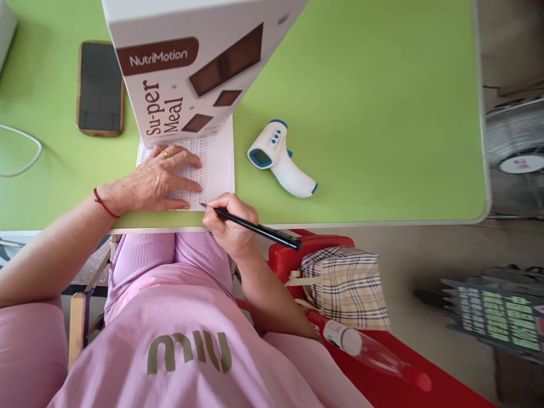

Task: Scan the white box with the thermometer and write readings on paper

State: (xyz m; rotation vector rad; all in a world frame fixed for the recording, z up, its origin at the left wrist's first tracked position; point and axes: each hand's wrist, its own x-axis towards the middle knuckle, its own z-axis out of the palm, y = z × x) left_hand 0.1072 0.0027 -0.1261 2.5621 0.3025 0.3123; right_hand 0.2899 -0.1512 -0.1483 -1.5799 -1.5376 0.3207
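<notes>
A sheet of paper covered in rows of small handwriting lies at the near edge of the green table. Flat on it rests my left hand, fingers spread, with a ring and a red wrist cord. My right hand grips a black pen whose tip touches or nearly touches the paper, close to my left fingertips. Behind the left hand stands a tall white "NutriMotion Su-per Meal" box, covering the far part of the sheet. To the right lies a white and blue infrared thermometer.
A phone in a brown case lies left of the box, and a white cable curves at the far left. Below the table's right side are a plaid bag and a plastic bottle on a red seat. A fan stands beyond the table.
</notes>
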